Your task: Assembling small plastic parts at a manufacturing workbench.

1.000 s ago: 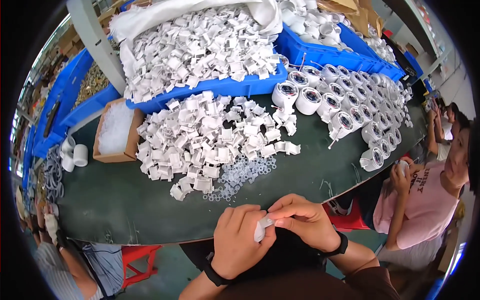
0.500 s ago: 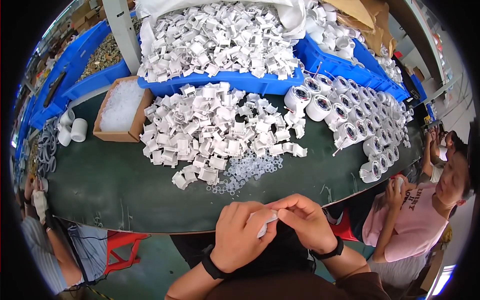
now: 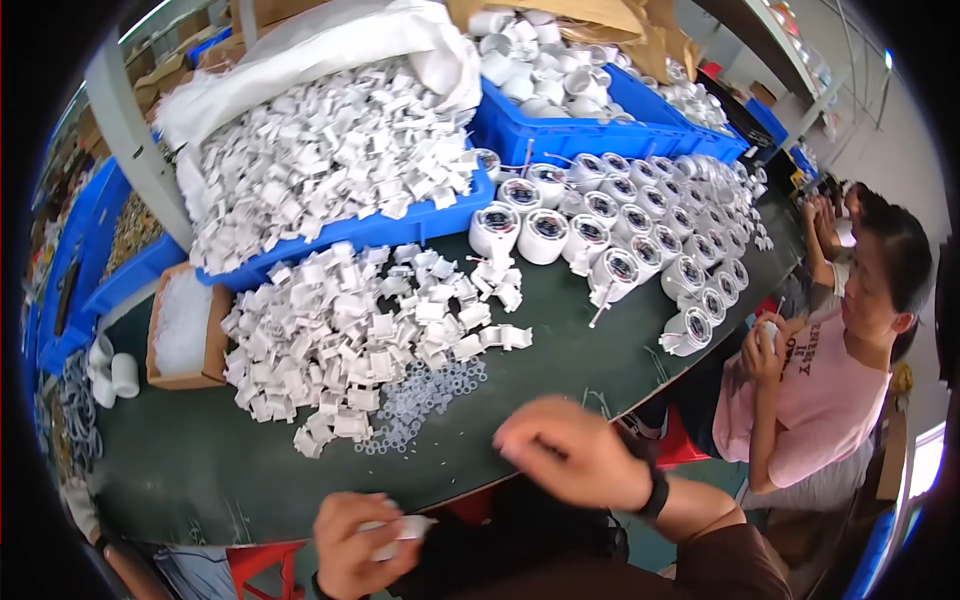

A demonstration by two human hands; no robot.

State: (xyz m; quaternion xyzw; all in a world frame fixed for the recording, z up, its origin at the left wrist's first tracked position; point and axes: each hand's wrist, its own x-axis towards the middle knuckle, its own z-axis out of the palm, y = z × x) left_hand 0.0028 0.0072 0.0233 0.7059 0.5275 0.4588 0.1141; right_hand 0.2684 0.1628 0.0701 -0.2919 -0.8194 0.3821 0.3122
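At the lower edge my left hand (image 3: 355,550) is closed round a small white plastic part (image 3: 405,530), one end of which sticks out past the fingers. My right hand (image 3: 575,452) is lifted over the table's front edge, apart from the left. Its fingers curl toward the thumb and are smeared by motion, so whether anything is between them does not show. Nearest to both hands lie a spread of small translucent rings (image 3: 425,400) and a heap of white bracket-like plastic pieces (image 3: 320,340) on the dark green table (image 3: 520,375).
Behind the heap, a blue bin (image 3: 440,215) overflows with the same white pieces. Rows of round white housings (image 3: 625,265) with wires stand to the right. A cardboard box (image 3: 190,330) of clear bits and white cylinders (image 3: 124,375) are at left. A person in pink (image 3: 820,400) sits at right.
My hands have come apart: the left moved down and left with the white part, the right stays up over the table edge. The view has swung toward the right.
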